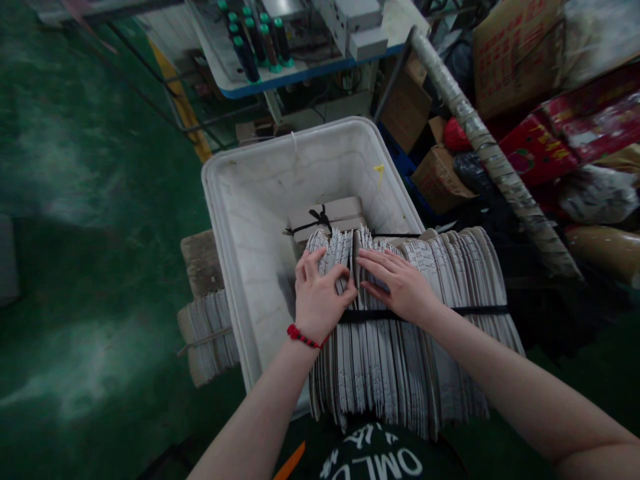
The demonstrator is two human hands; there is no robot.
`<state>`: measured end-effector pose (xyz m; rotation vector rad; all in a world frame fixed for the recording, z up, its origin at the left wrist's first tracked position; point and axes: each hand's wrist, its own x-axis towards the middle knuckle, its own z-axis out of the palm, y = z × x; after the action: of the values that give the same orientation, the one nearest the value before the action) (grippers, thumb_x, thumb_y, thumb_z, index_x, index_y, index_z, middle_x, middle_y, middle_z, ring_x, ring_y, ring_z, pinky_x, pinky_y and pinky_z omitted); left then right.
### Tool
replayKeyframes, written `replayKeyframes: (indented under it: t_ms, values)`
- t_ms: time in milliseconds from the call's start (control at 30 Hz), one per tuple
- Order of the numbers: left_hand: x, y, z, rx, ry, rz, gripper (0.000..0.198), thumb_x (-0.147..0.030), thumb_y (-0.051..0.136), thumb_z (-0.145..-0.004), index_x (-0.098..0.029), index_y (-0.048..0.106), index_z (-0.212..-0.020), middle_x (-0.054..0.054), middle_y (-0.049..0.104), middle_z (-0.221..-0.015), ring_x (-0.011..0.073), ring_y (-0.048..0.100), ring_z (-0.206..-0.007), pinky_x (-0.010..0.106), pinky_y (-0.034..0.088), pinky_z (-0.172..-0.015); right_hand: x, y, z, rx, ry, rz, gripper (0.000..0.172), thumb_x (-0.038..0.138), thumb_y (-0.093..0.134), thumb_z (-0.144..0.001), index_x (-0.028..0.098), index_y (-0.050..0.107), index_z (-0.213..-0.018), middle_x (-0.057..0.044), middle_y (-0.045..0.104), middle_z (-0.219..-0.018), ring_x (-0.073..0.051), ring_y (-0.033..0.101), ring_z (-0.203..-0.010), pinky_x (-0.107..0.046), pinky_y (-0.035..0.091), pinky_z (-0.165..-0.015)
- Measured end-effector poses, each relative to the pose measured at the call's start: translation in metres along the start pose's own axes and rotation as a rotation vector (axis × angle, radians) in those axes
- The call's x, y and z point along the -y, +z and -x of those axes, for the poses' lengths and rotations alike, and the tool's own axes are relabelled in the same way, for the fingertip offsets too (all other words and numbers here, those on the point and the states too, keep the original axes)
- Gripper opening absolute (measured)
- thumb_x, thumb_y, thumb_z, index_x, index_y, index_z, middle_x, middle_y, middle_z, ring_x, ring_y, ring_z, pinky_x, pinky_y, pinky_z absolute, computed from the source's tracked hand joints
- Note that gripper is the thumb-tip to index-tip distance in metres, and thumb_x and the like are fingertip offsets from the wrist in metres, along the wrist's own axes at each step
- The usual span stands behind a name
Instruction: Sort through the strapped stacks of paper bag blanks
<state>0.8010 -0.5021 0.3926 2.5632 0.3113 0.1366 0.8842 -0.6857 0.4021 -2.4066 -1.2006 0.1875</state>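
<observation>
A thick stack of grey-white cardboard sheets (370,373) stands on edge across the near right side of a white plastic bin (260,280). A black strap (480,311) runs around the stack. My left hand (323,290), with a red bead bracelet at the wrist, curls over the left part of the stack, thumb and index finger bent together at the sheet edges. Beside it, my right hand (400,285) lies with fingers stretched out on the sheets, fingertips at a narrow gap between them. Deeper in the bin lies a bundle (345,213) tied with black cord.
Left of the bin, another tied cardboard bundle (213,340) sits near the green floor. A sewing table (225,77) with several thread cones (265,43) stands beyond. A wrapped pole (480,133) slants on the right, before cardboard boxes (520,57) and bags.
</observation>
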Motion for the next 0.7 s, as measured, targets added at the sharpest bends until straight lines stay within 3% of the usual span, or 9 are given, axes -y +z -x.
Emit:
replayKeyframes:
  t_ms: [233,400,567,700]
  values:
    - [-0.011,-0.001,-0.001,0.016,-0.06,-0.014,0.025,-0.029,0.07,-0.075,-0.025,0.061,-0.098,0.008,0.04,-0.139,0.0355,0.024,-0.142,0.061,0.025,-0.115,0.007,-0.003,0.001,-0.001,0.026,0.025,0.05,0.034,0.048,-0.099,0.028,0.039,-0.148,-0.001,0.044,-0.152,-0.019,0.042,-0.14,-0.046,0.034,-0.118]
    - [-0.009,0.003,0.003,0.027,-0.022,-0.037,0.026,-0.023,0.065,-0.08,-0.029,0.062,-0.105,0.007,0.033,-0.146,0.035,0.019,-0.146,0.061,0.025,-0.115,0.004,0.0,0.006,-0.007,0.01,0.019,0.036,0.034,0.047,-0.099,0.028,0.052,-0.135,0.0,0.045,-0.151,-0.019,0.045,-0.138,-0.046,0.035,-0.117]
    - [0.003,-0.003,-0.001,0.061,0.069,-0.033,0.016,-0.035,0.062,-0.086,-0.031,0.069,-0.1,0.007,0.034,-0.142,0.0321,0.023,-0.144,0.054,0.024,-0.118,0.002,-0.002,0.006,-0.009,0.011,0.021,0.029,0.034,0.048,-0.099,0.026,0.058,-0.125,-0.001,0.046,-0.151,-0.018,0.046,-0.136,-0.043,0.035,-0.117]
    - [0.006,-0.004,-0.006,0.051,0.069,-0.018,0.022,-0.048,0.064,-0.085,-0.029,0.072,-0.094,0.008,0.037,-0.138,0.0319,0.026,-0.141,0.055,0.024,-0.117,0.003,-0.003,0.005,-0.022,0.015,0.017,0.026,0.034,0.049,-0.099,0.025,0.059,-0.121,-0.001,0.047,-0.15,-0.017,0.047,-0.135,-0.042,0.035,-0.117]
